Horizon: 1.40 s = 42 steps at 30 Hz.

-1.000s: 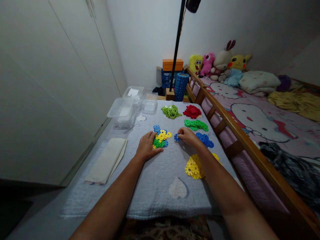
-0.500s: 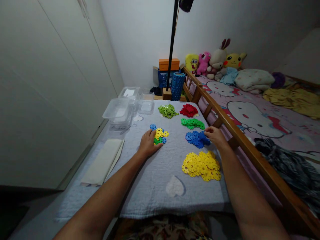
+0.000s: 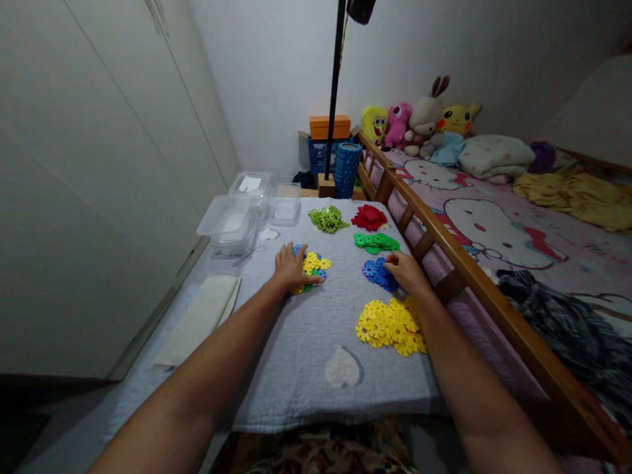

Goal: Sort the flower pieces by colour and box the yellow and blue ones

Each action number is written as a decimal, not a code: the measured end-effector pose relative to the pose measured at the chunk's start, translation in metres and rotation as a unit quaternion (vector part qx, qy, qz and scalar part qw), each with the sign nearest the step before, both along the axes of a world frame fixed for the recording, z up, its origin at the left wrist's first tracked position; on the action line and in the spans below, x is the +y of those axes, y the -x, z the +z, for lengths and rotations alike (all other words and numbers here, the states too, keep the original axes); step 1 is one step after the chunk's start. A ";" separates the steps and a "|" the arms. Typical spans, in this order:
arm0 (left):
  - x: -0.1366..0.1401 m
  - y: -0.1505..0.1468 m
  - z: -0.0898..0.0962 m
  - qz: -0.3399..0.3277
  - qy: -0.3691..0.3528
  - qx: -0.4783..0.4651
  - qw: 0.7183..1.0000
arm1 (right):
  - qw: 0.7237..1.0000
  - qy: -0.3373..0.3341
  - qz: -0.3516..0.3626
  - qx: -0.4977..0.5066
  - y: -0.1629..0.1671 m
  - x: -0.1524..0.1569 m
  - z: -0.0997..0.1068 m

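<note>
Fingers of the left hand (image 3: 290, 271) spread around the left side of the mixed pile (image 3: 313, 263), while those of the right hand (image 3: 407, 270) bunch at the blue pile (image 3: 374, 270), whether closed on a piece I cannot tell. Yellow (image 3: 382, 324), green (image 3: 376, 243), red (image 3: 369, 217) and lime (image 3: 328, 219) piles lie apart on the surface (image 3: 291, 368): most grouping by colour looks done, the small mixed pile left.

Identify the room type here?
Likely a bedroom, perhaps a child's: a bed with a pink cartoon-print sheet, a row of plush toys along the wall, and a tall pale wardrobe on the left.
</note>
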State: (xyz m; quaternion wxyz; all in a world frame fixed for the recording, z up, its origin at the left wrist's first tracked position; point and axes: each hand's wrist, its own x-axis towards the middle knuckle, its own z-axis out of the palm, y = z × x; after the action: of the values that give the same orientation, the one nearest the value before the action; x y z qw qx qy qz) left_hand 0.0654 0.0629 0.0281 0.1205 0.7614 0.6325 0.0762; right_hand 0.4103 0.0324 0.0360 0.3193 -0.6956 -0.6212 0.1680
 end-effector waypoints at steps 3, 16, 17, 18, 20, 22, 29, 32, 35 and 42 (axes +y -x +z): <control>0.006 0.000 0.002 -0.007 0.014 0.013 1.000 | 0.998 -0.005 -0.022 -0.060 0.004 0.000 0.002; 0.014 0.002 0.003 -0.082 -0.001 0.014 0.997 | 0.997 -0.062 0.041 -0.035 0.066 -0.023 0.034; 0.013 0.001 0.002 -0.090 -0.012 0.007 0.996 | 0.996 -0.056 0.062 -0.027 0.076 -0.027 0.035; 0.012 0.001 0.002 -0.100 -0.024 -0.003 0.995 | 0.995 -0.049 0.083 -0.021 0.087 -0.029 0.034; 0.009 0.001 0.001 -0.119 -0.047 -0.027 0.991 | 0.992 -0.030 0.118 -0.013 0.106 -0.034 0.031; 0.006 0.000 0.000 -0.131 -0.063 -0.051 0.988 | 0.990 -0.006 0.140 -0.015 0.123 -0.037 0.025; -0.002 0.004 -0.002 -0.135 -0.101 -0.122 0.978 | 0.988 0.025 0.140 -0.060 0.159 -0.027 0.000; -0.008 0.011 -0.004 -0.121 -0.120 -0.123 0.978 | 0.989 0.032 0.131 -0.054 0.165 -0.012 -0.005; -0.019 0.023 -0.009 -0.100 -0.104 -0.097 0.985 | 0.990 0.042 0.130 -0.024 0.171 0.007 -0.010; -0.049 0.048 -0.023 -0.050 -0.051 -0.046 0.996 | 0.992 0.072 0.099 0.007 0.197 0.033 -0.019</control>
State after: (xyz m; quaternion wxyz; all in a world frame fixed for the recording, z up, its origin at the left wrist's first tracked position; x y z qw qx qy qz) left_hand 0.0171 0.0137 0.0051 0.1141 0.7930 0.5823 0.1377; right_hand 0.2138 0.0656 0.0169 0.2547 -0.6506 -0.6710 0.2482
